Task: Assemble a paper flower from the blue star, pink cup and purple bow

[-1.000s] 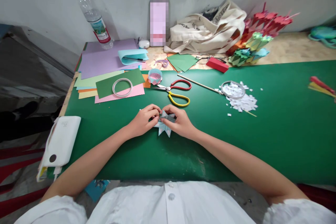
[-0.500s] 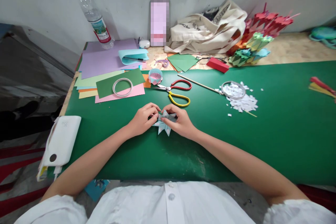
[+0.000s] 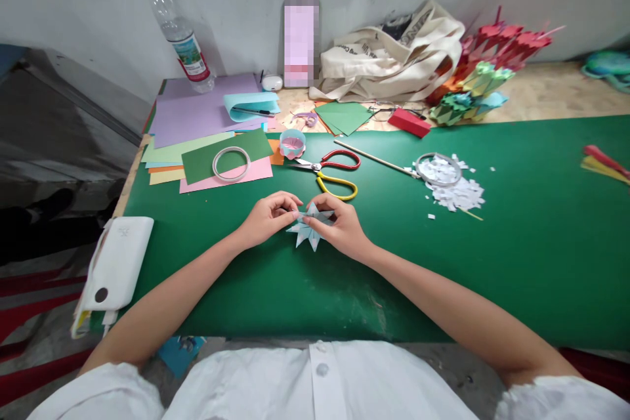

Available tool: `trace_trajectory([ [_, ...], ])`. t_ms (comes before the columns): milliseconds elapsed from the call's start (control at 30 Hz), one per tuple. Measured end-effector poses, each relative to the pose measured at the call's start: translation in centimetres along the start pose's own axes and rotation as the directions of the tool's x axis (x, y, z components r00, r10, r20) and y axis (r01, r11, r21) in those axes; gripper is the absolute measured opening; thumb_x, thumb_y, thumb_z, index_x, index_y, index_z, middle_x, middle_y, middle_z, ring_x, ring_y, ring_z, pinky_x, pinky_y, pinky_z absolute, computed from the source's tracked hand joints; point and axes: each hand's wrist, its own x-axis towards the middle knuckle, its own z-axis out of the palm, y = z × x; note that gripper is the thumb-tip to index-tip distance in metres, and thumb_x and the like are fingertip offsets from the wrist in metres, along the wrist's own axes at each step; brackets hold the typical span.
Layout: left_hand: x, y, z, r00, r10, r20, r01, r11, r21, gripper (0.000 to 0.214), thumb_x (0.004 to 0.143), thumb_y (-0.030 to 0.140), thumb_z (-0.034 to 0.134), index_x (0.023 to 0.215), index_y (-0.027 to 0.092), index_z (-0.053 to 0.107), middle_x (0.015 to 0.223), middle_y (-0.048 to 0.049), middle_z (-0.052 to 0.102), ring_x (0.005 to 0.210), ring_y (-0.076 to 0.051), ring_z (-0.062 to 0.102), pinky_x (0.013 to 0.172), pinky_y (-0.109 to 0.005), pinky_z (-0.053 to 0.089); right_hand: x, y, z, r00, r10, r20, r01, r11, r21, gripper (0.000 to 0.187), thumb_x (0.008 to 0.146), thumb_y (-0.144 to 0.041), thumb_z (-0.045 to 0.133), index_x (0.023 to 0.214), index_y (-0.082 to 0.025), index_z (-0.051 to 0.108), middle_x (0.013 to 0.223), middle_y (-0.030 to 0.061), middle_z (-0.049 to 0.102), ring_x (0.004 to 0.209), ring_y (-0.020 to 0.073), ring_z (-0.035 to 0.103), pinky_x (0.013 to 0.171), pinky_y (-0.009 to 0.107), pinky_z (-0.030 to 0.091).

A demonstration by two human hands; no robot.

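A pale blue folded paper star [image 3: 309, 236] with several points is held between my two hands, above the green tabletop [image 3: 275, 295]. My right hand [image 3: 340, 228] grips its right side, thumb laid across the front and fingers behind. At its upper left point, my left hand [image 3: 272, 216] pinches the paper between thumb and fingertips. Just beyond my hands lie scissors [image 3: 339, 177] with one red and one yellow handle. A small blue and pink paper cup shape [image 3: 292, 144] sits behind their blades.
Coloured paper sheets [image 3: 197, 167] and a tape roll [image 3: 215, 174] lie at left, near a bottle [image 3: 189, 56] and a white power bank [image 3: 121, 262]. White paper scraps [image 3: 460, 193], a thin stick [image 3: 374, 157], a cloth bag [image 3: 378, 65] and folded paper flowers [image 3: 472, 92] are at right.
The star has turned slightly and shifted a little to the right in my fingers. My left fingers have loosened slightly around its upper left edge. Objects on the table stay put.
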Motion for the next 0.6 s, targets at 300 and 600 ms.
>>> trace_trajectory([
  [300, -0.3, -0.4, 0.8, 0.998, -0.005, -0.059, 0.004, 1.000, -0.016, 0.022, 0.080, 0.034, 0.069, 0.074, 0.014, 0.065, 0.110, -0.0116, 0.069, 0.075, -0.010, 0.061, 0.068, -0.025, 0.052, 0.3, -0.1, -0.3, 0.994, -0.111, -0.015, 0.108, 0.987, -0.119, 0.014, 0.083, -0.033, 0.074, 0.081, -0.019, 0.070, 0.086, 0.0054, 0.069, 0.078, 0.0153, 0.063, 0.069, 0.028, 0.047],
  [600, -0.4, 0.0, 1.7, 0.993, 0.028, -0.115, -0.017, 0.995, 0.097, 0.019, 0.079, 0.032, 0.071, 0.074, 0.013, 0.071, 0.122, -0.0114, 0.066, 0.054, 0.000, 0.049, 0.057, -0.023, 0.046, 0.8, 0.6, -1.1, 0.976, -0.212, 0.059, 0.220, 0.948, -0.229, 0.010, 0.085, -0.028, 0.072, 0.078, -0.021, 0.072, 0.085, 0.0052, 0.069, 0.072, 0.0142, 0.065, 0.064, 0.027, 0.051],
])
